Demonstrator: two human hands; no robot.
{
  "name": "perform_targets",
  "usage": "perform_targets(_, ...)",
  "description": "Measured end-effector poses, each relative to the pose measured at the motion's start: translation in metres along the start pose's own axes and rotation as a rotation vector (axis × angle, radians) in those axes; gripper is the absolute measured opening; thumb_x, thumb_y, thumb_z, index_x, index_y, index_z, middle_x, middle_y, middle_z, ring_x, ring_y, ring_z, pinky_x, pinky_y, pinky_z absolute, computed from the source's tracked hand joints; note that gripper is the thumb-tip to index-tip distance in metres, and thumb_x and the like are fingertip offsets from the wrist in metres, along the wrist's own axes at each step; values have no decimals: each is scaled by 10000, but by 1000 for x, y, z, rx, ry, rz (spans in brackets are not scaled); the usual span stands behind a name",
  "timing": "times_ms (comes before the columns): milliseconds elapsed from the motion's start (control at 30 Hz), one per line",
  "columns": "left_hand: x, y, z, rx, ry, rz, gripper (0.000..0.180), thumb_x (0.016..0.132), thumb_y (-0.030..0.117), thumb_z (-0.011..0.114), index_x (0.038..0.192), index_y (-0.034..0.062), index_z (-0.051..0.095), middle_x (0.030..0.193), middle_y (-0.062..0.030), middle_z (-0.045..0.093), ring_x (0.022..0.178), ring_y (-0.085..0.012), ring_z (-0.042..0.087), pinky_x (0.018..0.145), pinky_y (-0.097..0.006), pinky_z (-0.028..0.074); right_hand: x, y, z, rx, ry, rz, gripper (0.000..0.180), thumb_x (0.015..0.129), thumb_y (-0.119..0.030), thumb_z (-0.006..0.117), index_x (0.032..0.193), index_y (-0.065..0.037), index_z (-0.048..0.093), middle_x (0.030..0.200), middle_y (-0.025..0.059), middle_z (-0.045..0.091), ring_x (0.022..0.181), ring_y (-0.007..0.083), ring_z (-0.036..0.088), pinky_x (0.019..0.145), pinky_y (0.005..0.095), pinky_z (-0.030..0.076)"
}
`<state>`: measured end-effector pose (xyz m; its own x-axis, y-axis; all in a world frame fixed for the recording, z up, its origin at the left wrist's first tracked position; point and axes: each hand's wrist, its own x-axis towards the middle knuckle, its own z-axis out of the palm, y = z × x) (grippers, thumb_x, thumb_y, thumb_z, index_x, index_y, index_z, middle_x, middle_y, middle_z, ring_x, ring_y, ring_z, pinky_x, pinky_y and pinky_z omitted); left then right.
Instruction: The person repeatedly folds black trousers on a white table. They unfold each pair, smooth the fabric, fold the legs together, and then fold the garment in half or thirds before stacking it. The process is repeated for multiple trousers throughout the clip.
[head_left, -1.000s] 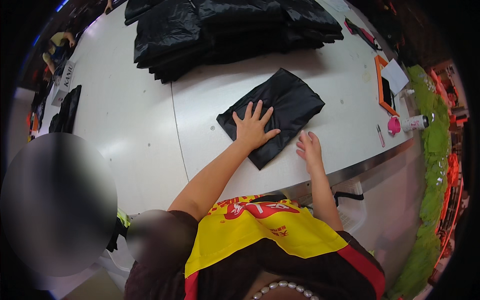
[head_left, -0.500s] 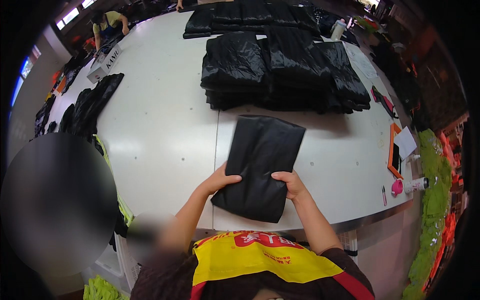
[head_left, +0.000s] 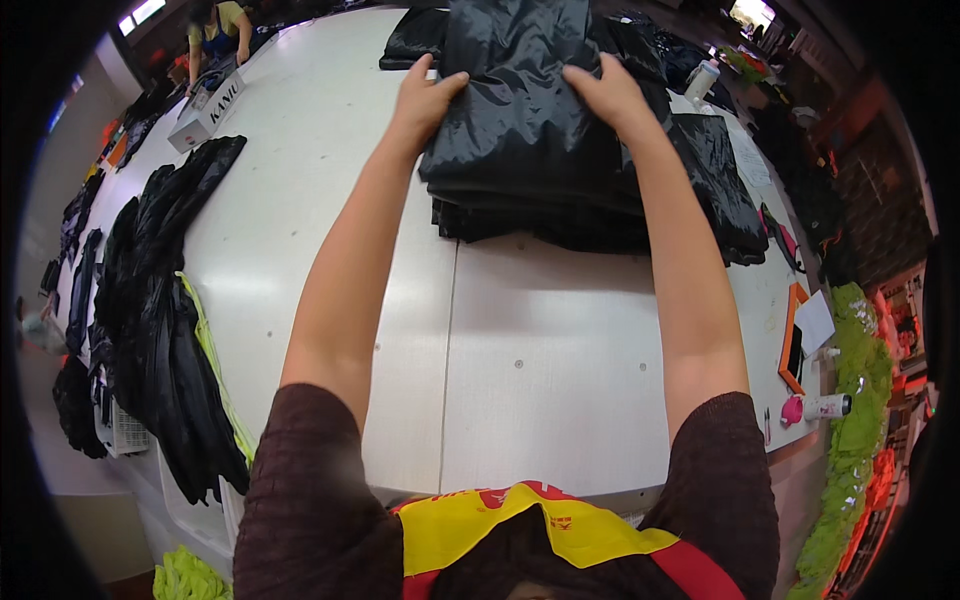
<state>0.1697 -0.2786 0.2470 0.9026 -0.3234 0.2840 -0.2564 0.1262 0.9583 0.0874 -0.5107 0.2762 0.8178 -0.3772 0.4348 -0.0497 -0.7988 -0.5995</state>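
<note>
Black bundle (head_left: 515,75) between left grip (head_left: 419,103) and right grip (head_left: 614,97)

Bundle (head_left: 515,65) black, table (head_left: 560,325) pale grey; apron (head_left: 445,535) yellow, apparently red-printed.

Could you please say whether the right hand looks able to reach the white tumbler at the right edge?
Not right away, it seems: the right hand is at the folded black bundle, well forward of the white tumbler. Drawn back, it could probably get past the small pink item.
</note>
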Motion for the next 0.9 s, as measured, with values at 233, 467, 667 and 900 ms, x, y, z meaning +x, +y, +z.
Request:
perform_targets(233,22,-134,15,996,85,-65,359,867,220,403,1194,269,544,1032,-171,595,964,-345,571,827,-457,455,-55,35,107,-913,-326,-262,375,853,-259,448,1173,-70,494,1202,134,502,1132,294,467,991,533,216)
perform_targets(467,-75,-104,-49,590,263,624,268,797,150,582,1017,-2,594,1007,-200,592,992,-352,534,893,-413,405,-98,-47,85,-744,55,-573,308,803,-108,549,1110,-80,566,1188,128,531,1150,261,466,963,497,303)
perform_targets(667,-256,-169,-295,1188,476,73,427,756,172,651,1140,24,537,1136,-166,550,1125,-339,462,966,-433,346,-312,3,123,-218,-576,-556,517,739,-85,606,1224,26,466,1290,236,422,1257,396,320,1046,478,241)
perform_targets(900,-386,-68,-577,1903,1168,-352,463,824,320,582,1226,116,475,1191,-63,516,1196,-250,410,912,-490,351,-426,-19,145,-293,-700,-337,475,792,-84,526,1245,13,421,1357,259,302,1267,413,265,1037,523,203)
